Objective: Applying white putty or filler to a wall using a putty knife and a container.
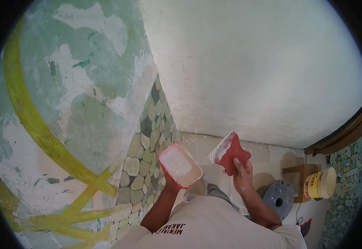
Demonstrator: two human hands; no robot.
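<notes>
My left hand point(170, 181) holds a red-rimmed rectangular container point(179, 165) with white, milky material inside, just left of my body's middle. My right hand point(242, 176) grips a red tool point(237, 154) with a flat pale pad whose face is smeared white, its thumb on the red body. The tool is right of the container, apart from it. White flecks mark my fingers. Behind both hands rises a white wall point(251, 74).
Left, a patchy green wall point(94, 124) has yellow bands and a pebble-pattern strip point(133, 178). Right, on the tiled floor point(272, 162), are a brown stool point(299, 170), yellow bucket point(320, 183), grey round disc point(278, 199) and dark cord. A stone-clad surface point(342, 174) borders the right.
</notes>
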